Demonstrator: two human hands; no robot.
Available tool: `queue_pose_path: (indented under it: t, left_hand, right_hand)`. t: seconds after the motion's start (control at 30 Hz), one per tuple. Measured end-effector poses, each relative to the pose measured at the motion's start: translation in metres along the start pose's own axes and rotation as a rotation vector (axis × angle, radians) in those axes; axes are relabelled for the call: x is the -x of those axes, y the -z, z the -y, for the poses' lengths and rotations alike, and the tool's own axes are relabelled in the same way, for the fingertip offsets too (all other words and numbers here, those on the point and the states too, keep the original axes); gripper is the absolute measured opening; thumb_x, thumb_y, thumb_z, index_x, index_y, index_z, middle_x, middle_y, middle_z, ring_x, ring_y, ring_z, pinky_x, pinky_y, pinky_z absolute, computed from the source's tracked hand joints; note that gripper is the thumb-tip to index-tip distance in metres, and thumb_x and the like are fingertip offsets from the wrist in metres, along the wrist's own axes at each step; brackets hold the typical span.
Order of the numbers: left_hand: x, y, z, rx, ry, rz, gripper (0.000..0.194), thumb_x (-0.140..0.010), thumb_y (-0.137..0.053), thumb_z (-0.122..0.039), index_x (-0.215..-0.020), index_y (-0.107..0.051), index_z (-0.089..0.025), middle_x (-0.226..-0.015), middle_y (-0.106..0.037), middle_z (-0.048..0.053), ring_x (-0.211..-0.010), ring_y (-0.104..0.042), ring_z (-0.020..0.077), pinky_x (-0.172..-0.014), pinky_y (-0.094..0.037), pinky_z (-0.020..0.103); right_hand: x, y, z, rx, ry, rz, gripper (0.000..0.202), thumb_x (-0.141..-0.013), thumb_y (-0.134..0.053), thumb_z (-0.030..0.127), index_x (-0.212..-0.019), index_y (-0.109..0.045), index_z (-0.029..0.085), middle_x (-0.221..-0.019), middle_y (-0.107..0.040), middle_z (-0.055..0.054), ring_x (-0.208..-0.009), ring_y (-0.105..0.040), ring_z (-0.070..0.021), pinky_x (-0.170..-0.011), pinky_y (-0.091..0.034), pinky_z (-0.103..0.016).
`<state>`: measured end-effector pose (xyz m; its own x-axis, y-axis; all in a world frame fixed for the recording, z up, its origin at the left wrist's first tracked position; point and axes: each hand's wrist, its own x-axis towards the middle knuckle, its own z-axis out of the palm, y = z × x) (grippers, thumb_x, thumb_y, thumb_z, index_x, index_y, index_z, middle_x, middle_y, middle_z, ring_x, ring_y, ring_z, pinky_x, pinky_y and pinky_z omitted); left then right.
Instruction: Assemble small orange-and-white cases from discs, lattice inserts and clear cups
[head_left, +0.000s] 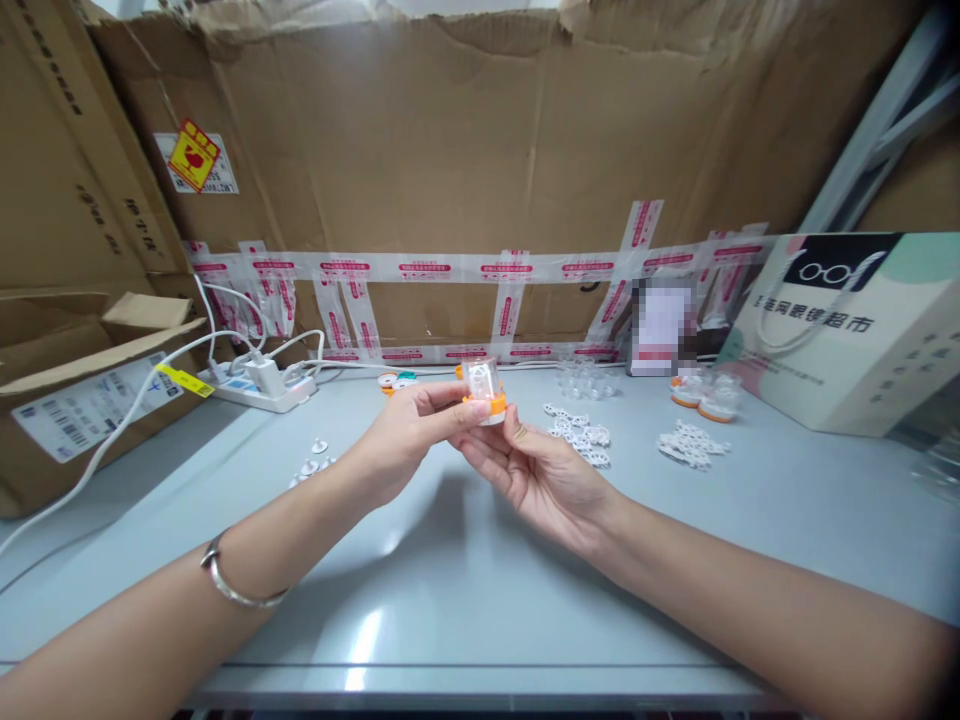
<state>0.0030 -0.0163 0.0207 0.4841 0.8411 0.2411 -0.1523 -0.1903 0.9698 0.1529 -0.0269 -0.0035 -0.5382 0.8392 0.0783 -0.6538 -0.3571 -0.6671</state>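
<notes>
A small clear cup [481,378] with an orange and white base is held up above the middle of the table. White pieces show through its clear wall. My left hand [409,430] grips it from the left, thumb on the orange ring. From the right and below, my right hand [536,470] also holds the base, with its thumb at the edge. Just behind my left hand lie small orange, white and green round parts [397,381]. White flat lattice pieces [581,435] are to the right of the cup.
Small white pegs [310,466] lie at left, near a power strip [285,390] with cables and an open carton [90,390]. Clear cups [587,379], more lattice pieces [694,444], assembled orange-based cups [718,397] and a paper bag [847,340] are at right. A large carton [420,130] stands behind.
</notes>
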Motion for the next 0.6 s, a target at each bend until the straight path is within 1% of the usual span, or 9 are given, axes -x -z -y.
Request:
queue_pose_path:
  t: [0.1,0.17,0.33,0.5,0.6]
  left_hand:
    - [-0.0004,0.0022,-0.0012,0.053,0.031,0.048,0.017,-0.079,-0.060,-0.026,-0.092,-0.066,-0.015,-0.093,-0.067,0.006,-0.087,-0.061,0.0147,-0.078,-0.047,0.024]
    - [-0.0005,0.0032,-0.0021,0.080,0.048,0.072,0.018,-0.080,-0.060,-0.025,-0.092,-0.066,-0.014,-0.093,-0.067,0.006,-0.087,-0.061,0.0138,-0.078,-0.047,0.022]
    - [0.0001,0.0035,-0.0035,0.092,0.049,0.085,0.017,-0.079,-0.061,-0.024,-0.093,-0.066,-0.014,-0.093,-0.067,0.005,-0.087,-0.061,0.0132,-0.079,-0.046,0.021]
    - [0.0009,0.0031,-0.0024,0.068,0.024,0.064,0.018,-0.081,-0.059,-0.025,-0.095,-0.066,-0.016,-0.096,-0.067,0.005,-0.090,-0.060,0.0142,-0.080,-0.045,0.023]
    - [0.0009,0.0037,0.0001,0.034,0.007,0.031,0.019,-0.082,-0.057,-0.026,-0.096,-0.065,-0.017,-0.097,-0.066,0.004,-0.089,-0.060,0.0151,-0.081,-0.044,0.026]
  right_hand:
    - [0.0007,0.0016,-0.0005,0.012,-0.027,0.041,0.017,-0.086,-0.051,0.021,-0.094,-0.064,0.012,-0.095,-0.069,-0.007,-0.093,-0.065,-0.0122,-0.088,-0.051,-0.022]
    - [0.0015,0.0025,-0.0004,0.024,-0.040,0.067,0.020,-0.088,-0.048,0.023,-0.097,-0.063,0.012,-0.097,-0.069,-0.007,-0.095,-0.064,-0.0128,-0.091,-0.049,-0.024]
    - [0.0030,0.0043,0.0010,0.027,-0.061,0.097,0.024,-0.091,-0.043,0.026,-0.100,-0.061,0.013,-0.100,-0.068,-0.007,-0.099,-0.062,-0.0135,-0.093,-0.048,-0.025]
    - [0.0013,0.0039,0.0027,0.033,-0.058,0.095,0.018,-0.088,-0.049,0.024,-0.098,-0.061,0.015,-0.100,-0.067,-0.005,-0.098,-0.062,-0.0112,-0.095,-0.046,-0.024]
    - [-0.0001,0.0037,0.0035,0.025,-0.057,0.085,0.017,-0.084,-0.055,0.025,-0.098,-0.061,0.018,-0.095,-0.066,-0.002,-0.090,-0.063,-0.0098,-0.089,-0.048,-0.022]
